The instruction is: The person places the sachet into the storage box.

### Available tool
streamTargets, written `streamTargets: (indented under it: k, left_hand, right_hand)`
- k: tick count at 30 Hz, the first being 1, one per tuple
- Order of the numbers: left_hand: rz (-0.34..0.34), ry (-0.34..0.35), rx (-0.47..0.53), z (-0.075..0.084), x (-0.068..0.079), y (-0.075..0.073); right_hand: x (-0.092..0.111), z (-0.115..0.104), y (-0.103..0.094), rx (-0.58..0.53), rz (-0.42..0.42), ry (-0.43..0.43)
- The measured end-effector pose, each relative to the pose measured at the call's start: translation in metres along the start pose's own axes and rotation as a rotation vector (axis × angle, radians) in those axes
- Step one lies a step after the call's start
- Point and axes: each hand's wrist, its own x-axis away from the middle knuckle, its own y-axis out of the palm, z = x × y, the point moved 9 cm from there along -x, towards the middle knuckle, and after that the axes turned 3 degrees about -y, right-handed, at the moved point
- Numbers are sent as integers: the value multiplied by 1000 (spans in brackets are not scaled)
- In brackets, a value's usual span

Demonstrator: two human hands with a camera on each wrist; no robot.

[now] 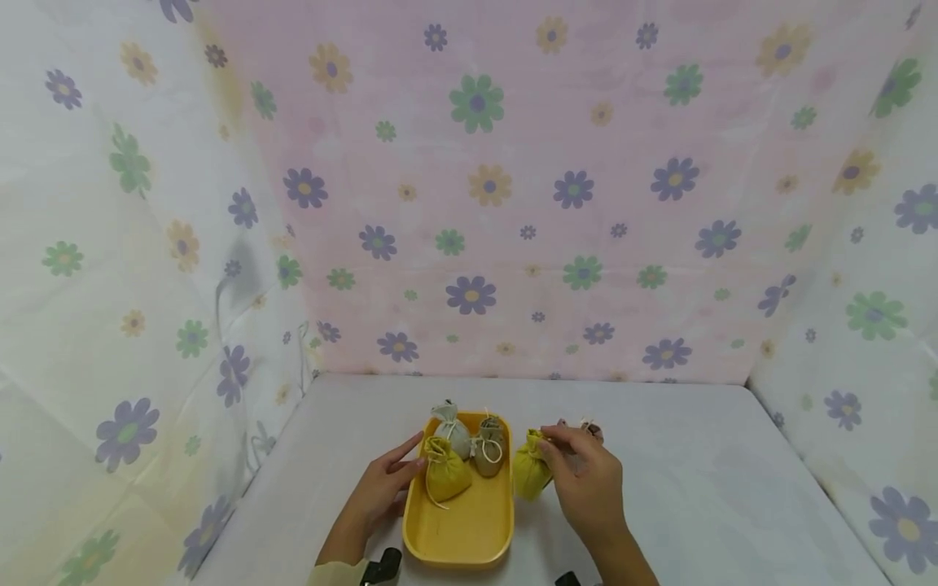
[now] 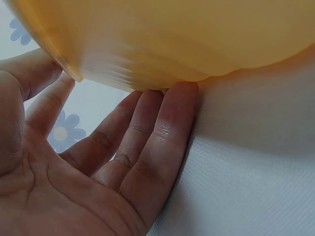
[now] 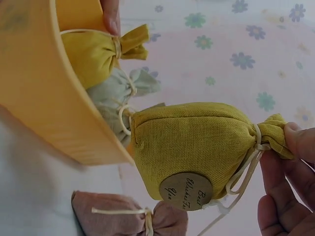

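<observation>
My right hand (image 1: 589, 482) pinches the gathered neck of a mustard-yellow drawstring pouch (image 1: 531, 470), which hangs just right of the yellow tray (image 1: 469, 529). A round brown tag (image 3: 186, 191) with writing is on that pouch. At the tray's left side, my left hand (image 1: 379, 487) holds the rim, its other fingers against the outer wall. Inside the tray's far half sit another yellow pouch (image 1: 447, 474), a pale grey pouch (image 1: 456, 439) and an olive-brown pouch (image 1: 488, 454). A pinkish-brown pouch (image 3: 110, 215) lies on the table, mostly hidden behind my right hand in the head view.
A white-covered table (image 1: 696, 480) lies beneath everything. Flower-patterned cloth (image 1: 506, 244) hangs behind it and along both sides. Dark objects (image 1: 383, 566) show near both wrists at the bottom of the head view.
</observation>
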Motion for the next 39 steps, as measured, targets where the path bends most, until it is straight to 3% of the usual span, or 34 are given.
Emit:
streamTargets:
  k: [9,19,30,39]
  left_hand:
    - [10,18,-3,1,2,0]
    - [36,16,-19,2,1,-2]
    - [31,6,-13,0,1,-2]
    - [14,16,7,-2,-1,-1]
  right_hand:
    - [-5,-9,21,21,-80,34]
    - [-3,-14,42,-102,-126,-17]
    - [3,-10,58,-46,-156,11]
    - [6,3,67,-6,-173,132]
